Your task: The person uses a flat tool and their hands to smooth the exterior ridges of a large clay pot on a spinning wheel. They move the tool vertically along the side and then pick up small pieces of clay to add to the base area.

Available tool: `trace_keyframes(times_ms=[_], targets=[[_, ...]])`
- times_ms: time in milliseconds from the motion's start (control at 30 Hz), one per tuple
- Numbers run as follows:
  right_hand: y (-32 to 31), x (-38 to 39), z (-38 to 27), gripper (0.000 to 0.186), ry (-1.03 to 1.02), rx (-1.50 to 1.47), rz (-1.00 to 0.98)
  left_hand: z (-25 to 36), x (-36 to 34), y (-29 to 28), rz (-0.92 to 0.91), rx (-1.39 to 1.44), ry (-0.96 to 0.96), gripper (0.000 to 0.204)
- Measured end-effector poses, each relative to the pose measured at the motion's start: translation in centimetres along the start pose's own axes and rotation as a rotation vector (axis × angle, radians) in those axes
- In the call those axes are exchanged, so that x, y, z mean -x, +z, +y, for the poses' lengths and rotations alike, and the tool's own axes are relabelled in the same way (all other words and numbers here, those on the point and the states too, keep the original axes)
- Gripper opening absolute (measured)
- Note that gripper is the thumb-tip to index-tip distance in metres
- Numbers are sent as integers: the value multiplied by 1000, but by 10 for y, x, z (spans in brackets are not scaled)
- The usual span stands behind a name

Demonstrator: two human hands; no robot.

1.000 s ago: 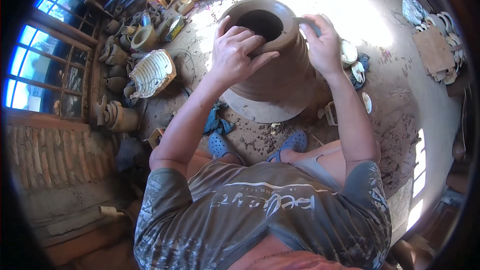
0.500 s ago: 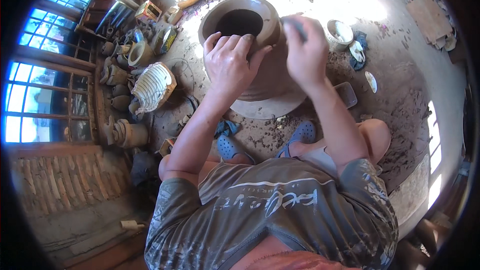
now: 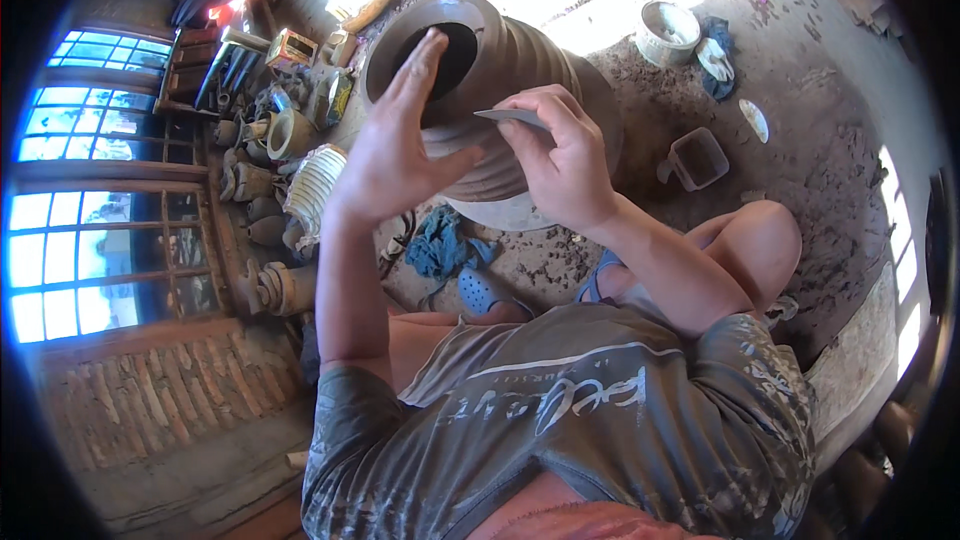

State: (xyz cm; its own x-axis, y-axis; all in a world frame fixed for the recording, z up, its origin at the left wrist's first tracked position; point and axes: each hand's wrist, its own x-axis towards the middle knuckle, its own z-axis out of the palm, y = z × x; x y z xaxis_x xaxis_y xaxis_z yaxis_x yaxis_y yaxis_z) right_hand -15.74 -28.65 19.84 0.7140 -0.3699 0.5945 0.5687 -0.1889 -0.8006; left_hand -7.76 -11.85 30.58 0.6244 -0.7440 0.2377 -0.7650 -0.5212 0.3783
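A large brown clay pot [image 3: 528, 52] with a ridged wall stands on a round pale board [image 3: 505, 214] on the floor in front of me. Its dark mouth faces up and toward the left. My left hand [image 3: 395, 155] is open at the near left of the mouth, fingers stretched over the opening and thumb apart beside the wall. Whether its fingers touch the rim I cannot tell. Pinched in my right hand [image 3: 572, 155] is a thin, flat grey scraper [image 3: 512, 117], its pointed end toward the left, close to the near side of the pot.
Beyond the pot to the right stand a white bucket [image 3: 668, 32], a glove [image 3: 715, 60] and a clear plastic tub [image 3: 698, 158]. A blue cloth [image 3: 437, 242] lies near my clogs [image 3: 487, 292]. Several pots and a ribbed pale piece [image 3: 316, 190] crowd the left, below windows.
My left hand has come off the rim and its fingers have straightened. My right hand has moved left and lower with the scraper, from the pot's right side to its near side. The view has shifted.
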Motion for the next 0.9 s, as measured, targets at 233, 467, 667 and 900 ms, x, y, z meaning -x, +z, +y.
trace_keyframes(times_ms=[233, 467, 667, 900], targets=[[-32, 51, -20, 15, 134, 44, -600, 4, -39, 27, -71, -40, 91, 107], [-93, 8, 7, 17, 344, 150, -193, 8, -13, 3, 169, -60, 163, 81], [-73, -28, 41, 27, -381, 334, -161, -12, -16, 26, -54, -360, -133, 72], [-36, -50, 56, 41, -684, 330, -311, -15, -12, 17, -80, -356, -104, 72]])
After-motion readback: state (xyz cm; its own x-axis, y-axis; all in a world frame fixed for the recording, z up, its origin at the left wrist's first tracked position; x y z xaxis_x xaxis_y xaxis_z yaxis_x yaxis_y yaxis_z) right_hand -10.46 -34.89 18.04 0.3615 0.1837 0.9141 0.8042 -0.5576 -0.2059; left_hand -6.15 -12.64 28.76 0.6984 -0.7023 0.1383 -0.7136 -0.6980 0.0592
